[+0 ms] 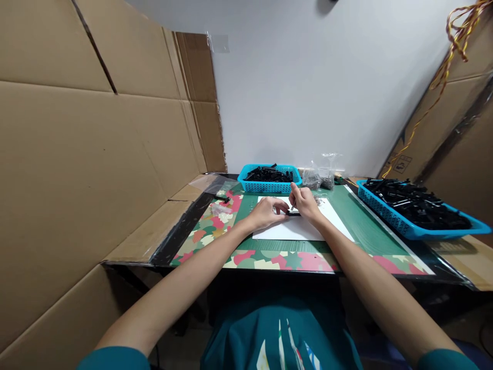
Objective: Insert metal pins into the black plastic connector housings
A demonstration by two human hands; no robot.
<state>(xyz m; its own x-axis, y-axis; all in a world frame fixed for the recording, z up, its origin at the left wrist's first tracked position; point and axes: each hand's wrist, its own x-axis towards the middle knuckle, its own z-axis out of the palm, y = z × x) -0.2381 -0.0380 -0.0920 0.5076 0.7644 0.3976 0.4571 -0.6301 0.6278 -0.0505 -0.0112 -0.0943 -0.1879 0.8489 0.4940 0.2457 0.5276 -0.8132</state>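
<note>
A small black strip-like part (295, 214) lies over the white sheet (285, 234), and my left hand (266, 213) pinches its left end between thumb and fingers. Just above that part, my right hand (305, 203) is closed around a thin metallic tool (293, 206) pointing down toward it. The tool's upper portion is hidden in the fist, so its exact kind cannot be made out. Tiny loose bits (319, 200) are scattered on the sheet beyond my right hand.
A blue basket (269, 188) heaped with black parts stands at the back; another blue basket (408, 226) is at the right. Clear plastic bags (321, 179) sit by the wall. Cardboard panels (154, 133) rise at the left. Under the sheet is a green patterned mat (354, 216).
</note>
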